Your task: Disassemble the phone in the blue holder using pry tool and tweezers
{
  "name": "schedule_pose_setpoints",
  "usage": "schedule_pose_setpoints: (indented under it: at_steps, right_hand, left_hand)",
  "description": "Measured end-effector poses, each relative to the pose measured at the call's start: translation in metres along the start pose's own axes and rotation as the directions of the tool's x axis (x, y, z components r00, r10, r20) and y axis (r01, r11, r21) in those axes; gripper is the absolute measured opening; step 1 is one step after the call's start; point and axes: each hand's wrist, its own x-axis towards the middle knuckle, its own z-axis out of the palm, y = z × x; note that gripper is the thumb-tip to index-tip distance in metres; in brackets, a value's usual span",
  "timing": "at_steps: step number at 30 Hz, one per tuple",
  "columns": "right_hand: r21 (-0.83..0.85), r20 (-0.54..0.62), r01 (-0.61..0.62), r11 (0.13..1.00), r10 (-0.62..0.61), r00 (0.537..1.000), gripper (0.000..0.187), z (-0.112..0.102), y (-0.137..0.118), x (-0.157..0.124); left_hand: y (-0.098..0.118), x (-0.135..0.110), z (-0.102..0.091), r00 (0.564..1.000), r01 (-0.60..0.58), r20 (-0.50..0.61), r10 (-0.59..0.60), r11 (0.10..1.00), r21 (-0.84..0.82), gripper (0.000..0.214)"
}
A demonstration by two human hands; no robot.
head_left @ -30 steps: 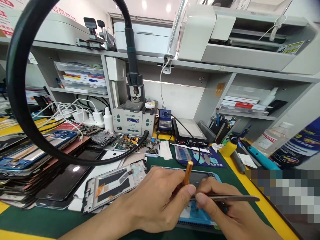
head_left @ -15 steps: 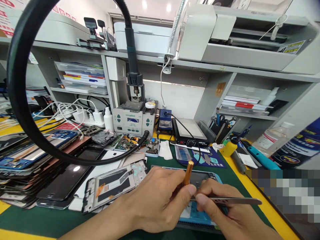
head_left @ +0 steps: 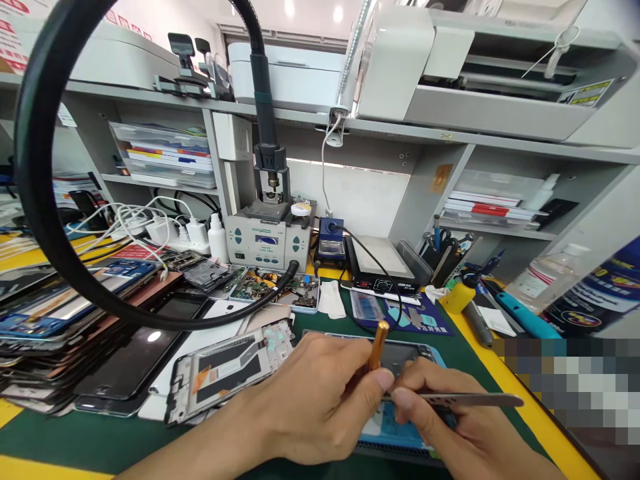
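Observation:
My left hand (head_left: pixel 320 400) is closed, thumb and index finger pinching a slim gold screwdriver (head_left: pixel 380 343) that stands nearly upright. Between the thumb and fingers of my right hand (head_left: pixel 445 413) is a pair of metal tweezers (head_left: pixel 475 400), their rounded end pointing right. Both hands meet over an opened phone with a light-blue frame (head_left: pixel 400 433). Its middle is covered by the hands, as are the screwdriver's tip and the points of the tweezers. A stripped phone frame (head_left: pixel 227 373) lies beside my left wrist on the green mat (head_left: pixel 75 443).
Stacked phones (head_left: pixel 75 313) fill the left side. A black hose (head_left: pixel 37 153) loops in front of the hot air station (head_left: pixel 267 240). Behind the hands are a tray of small parts (head_left: pixel 275 287) and a heating plate (head_left: pixel 383 263). To the right stands a yellow bottle (head_left: pixel 459 297).

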Motion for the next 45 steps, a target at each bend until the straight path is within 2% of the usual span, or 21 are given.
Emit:
schedule_pose_setpoints:
  at_steps: [14, 45]
  right_hand:
    - [0.025, 0.008, -0.036, 0.999, 0.036, 0.999, 0.031, -0.0003, 0.0027, 0.0]
    - [-0.004, 0.015, -0.022, 1.0, 0.022, 1.0, 0.033, -0.0016, 0.0004, 0.0008]
  left_hand:
    - [-0.0004, 0.0015, -0.0003, 1.0, 0.005, 0.003, -0.005, 1.0, -0.012, 0.023]
    - [0.0007, 0.0016, -0.0013, 1.0, 0.008, 0.009, -0.008, 1.0, 0.005, 0.023]
